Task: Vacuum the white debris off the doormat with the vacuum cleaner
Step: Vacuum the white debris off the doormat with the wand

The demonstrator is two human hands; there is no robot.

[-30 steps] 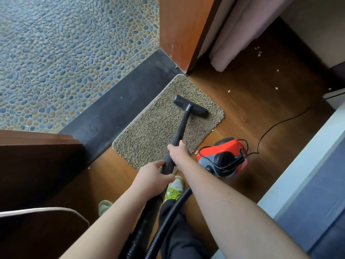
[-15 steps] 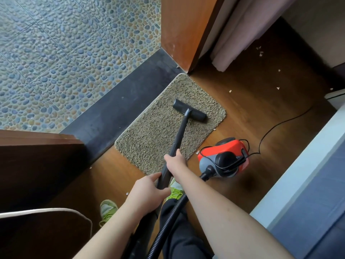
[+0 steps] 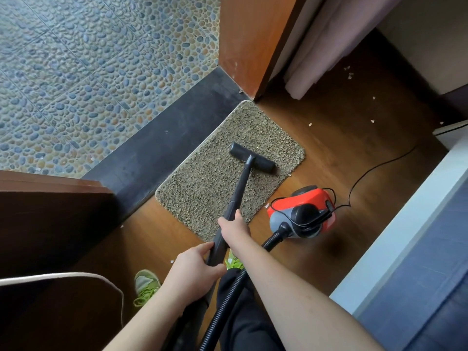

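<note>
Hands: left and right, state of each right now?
Left hand: grips the vacuum wand, lower down.
Right hand: grips the same wand, further up toward the floor head.

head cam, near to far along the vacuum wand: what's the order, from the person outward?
left hand → right hand → bare wand → floor nozzle on the doormat → mat's far corner → wooden door frame.
</note>
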